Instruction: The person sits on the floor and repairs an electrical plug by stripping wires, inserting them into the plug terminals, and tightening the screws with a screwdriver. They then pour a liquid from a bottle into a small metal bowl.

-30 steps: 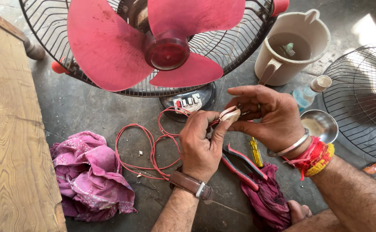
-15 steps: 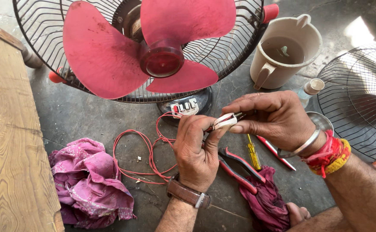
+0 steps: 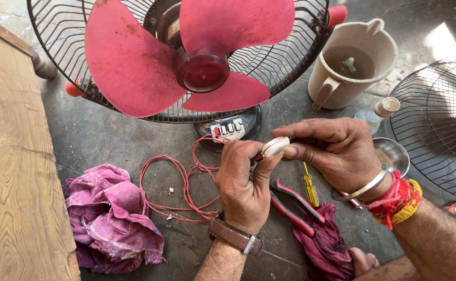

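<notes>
Both hands meet near the middle of the scene, just in front of the fan [image 3: 196, 67] base. The right hand [image 3: 337, 151] pinches a small white part [image 3: 276, 146] between thumb and fingertips, closed on its right end. The left hand [image 3: 246, 182] is curled shut around the red wire [image 3: 186, 182] where it enters the part, thumb pressing up against it. The part looks light, hard and rigid, best held by its sides. The wire is thin and limp, looping over the floor to the left; it should be held close to the part. Pliers [image 3: 290, 200] and a screwdriver [image 3: 309, 184] lie just below the hands.
</notes>
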